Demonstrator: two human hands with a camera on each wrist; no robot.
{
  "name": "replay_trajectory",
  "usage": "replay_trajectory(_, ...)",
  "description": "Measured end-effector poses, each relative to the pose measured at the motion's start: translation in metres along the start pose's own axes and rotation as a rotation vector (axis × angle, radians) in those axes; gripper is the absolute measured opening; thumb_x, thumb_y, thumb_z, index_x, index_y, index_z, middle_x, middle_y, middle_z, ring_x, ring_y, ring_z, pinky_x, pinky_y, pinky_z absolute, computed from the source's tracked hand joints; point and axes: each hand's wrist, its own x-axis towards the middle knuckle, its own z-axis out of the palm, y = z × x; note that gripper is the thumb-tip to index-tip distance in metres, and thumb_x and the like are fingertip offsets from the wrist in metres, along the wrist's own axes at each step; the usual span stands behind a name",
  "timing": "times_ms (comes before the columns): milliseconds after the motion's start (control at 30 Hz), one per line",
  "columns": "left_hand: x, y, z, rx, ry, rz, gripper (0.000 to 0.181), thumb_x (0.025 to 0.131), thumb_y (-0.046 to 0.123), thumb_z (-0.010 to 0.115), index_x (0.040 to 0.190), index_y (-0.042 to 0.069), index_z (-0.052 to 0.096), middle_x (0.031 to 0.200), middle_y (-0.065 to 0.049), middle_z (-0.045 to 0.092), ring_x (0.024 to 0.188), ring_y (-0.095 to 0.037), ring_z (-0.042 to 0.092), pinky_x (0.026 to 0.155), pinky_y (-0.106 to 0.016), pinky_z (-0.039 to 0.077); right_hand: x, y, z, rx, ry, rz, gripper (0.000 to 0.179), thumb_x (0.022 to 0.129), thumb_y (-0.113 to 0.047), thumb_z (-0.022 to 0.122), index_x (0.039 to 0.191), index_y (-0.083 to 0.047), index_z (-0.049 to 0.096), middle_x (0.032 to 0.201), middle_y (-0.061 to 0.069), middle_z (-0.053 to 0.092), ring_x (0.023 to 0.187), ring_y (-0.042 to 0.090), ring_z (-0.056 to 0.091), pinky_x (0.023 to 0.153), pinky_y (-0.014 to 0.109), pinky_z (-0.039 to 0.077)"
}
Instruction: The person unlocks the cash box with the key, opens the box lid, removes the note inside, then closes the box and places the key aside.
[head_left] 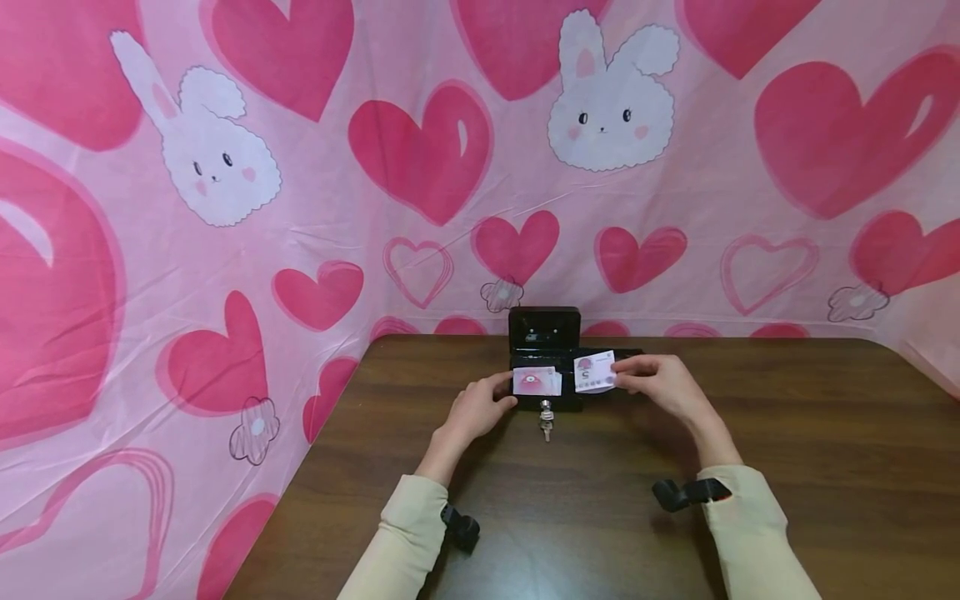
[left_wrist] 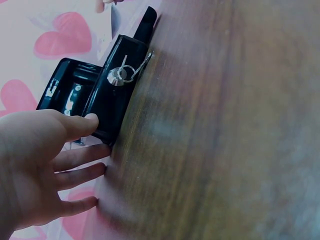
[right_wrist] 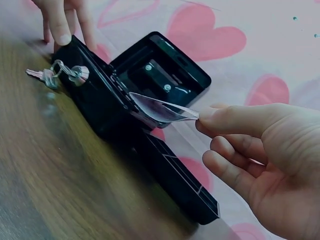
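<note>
A small black cash box stands with its lid raised, near the far table edge. Pink-and-white banknotes lie in its opening. My right hand pinches a few banknotes marked 5 between thumb and fingers; they bow over the box's right side in the right wrist view. At the box's left end, my left hand touches the corner with its thumb, its other fingers fairly straight along the side. Keys on a ring hang from the front lock.
A black divided tray extends from the box's right side. Behind the brown wooden table hangs a pink cloth with hearts and rabbits. Black camera straps circle both sleeved wrists.
</note>
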Motion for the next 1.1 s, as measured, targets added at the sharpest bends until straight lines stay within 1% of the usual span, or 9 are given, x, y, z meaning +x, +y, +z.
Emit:
replay_trajectory(200, 0.0, -0.001, 0.0, 0.001, -0.002, 0.003, 0.05, 0.097, 0.03, 0.064, 0.145, 0.018, 0.053, 0.131, -0.01, 0.066, 0.119, -0.028, 0.063, 0.103, -0.052, 0.046, -0.004, 0.006, -0.008, -0.027, -0.024, 0.047, 0.037, 0.091, -0.033, 0.073, 0.119, -0.009, 0.073, 0.108, 0.013, 0.073, 0.084, 0.02, 0.064, 0.08, 0.038, 0.052)
replay_trajectory(367, 0.0, 0.0, 0.0, -0.002, -0.003, 0.004, 0.05, 0.097, 0.029, 0.064, 0.144, 0.018, 0.053, 0.13, -0.01, 0.067, 0.117, -0.028, 0.063, 0.102, -0.052, 0.046, -0.008, 0.008, -0.013, -0.022, -0.052, 0.068, 0.039, 0.09, -0.035, 0.072, 0.119, -0.009, 0.072, 0.109, 0.013, 0.072, 0.086, 0.022, 0.063, 0.083, 0.04, 0.051)
replay_trajectory(567, -0.001, 0.0, 0.0, -0.002, 0.0, 0.004, 0.05, 0.097, 0.029, 0.064, 0.144, 0.018, 0.053, 0.132, -0.01, 0.066, 0.119, -0.029, 0.063, 0.103, -0.052, 0.046, -0.011, 0.011, -0.016, -0.018, -0.089, 0.115, 0.04, 0.089, -0.036, 0.073, 0.119, -0.01, 0.072, 0.11, 0.012, 0.072, 0.089, 0.023, 0.062, 0.085, 0.037, 0.05)
replay_trajectory(700, -0.001, 0.0, 0.0, -0.004, 0.002, 0.004, 0.049, 0.097, 0.029, 0.064, 0.144, 0.018, 0.054, 0.13, -0.011, 0.067, 0.118, -0.029, 0.063, 0.103, -0.052, 0.046, -0.012, 0.014, -0.016, -0.022, -0.12, 0.129, 0.038, 0.088, -0.035, 0.074, 0.117, -0.01, 0.073, 0.105, 0.009, 0.074, 0.088, 0.022, 0.061, 0.081, 0.036, 0.051)
replay_trajectory(900, -0.001, 0.0, 0.0, 0.0, 0.003, 0.009, 0.049, 0.097, 0.029, 0.064, 0.144, 0.018, 0.054, 0.128, -0.011, 0.068, 0.117, -0.029, 0.064, 0.101, -0.053, 0.047, -0.012, 0.019, -0.012, -0.014, -0.159, 0.109, 0.034, 0.087, -0.028, 0.076, 0.113, -0.006, 0.074, 0.098, 0.009, 0.073, 0.081, 0.021, 0.062, 0.071, 0.034, 0.053)
replay_trajectory(1100, -0.001, 0.001, 0.0, 0.002, 0.001, 0.002, 0.049, 0.097, 0.028, 0.063, 0.144, 0.018, 0.053, 0.128, -0.011, 0.068, 0.116, -0.029, 0.064, 0.102, -0.052, 0.046, -0.012, 0.024, -0.01, -0.005, -0.183, 0.093, 0.03, 0.087, -0.022, 0.076, 0.11, -0.002, 0.074, 0.098, 0.012, 0.073, 0.08, 0.021, 0.063, 0.07, 0.034, 0.055)
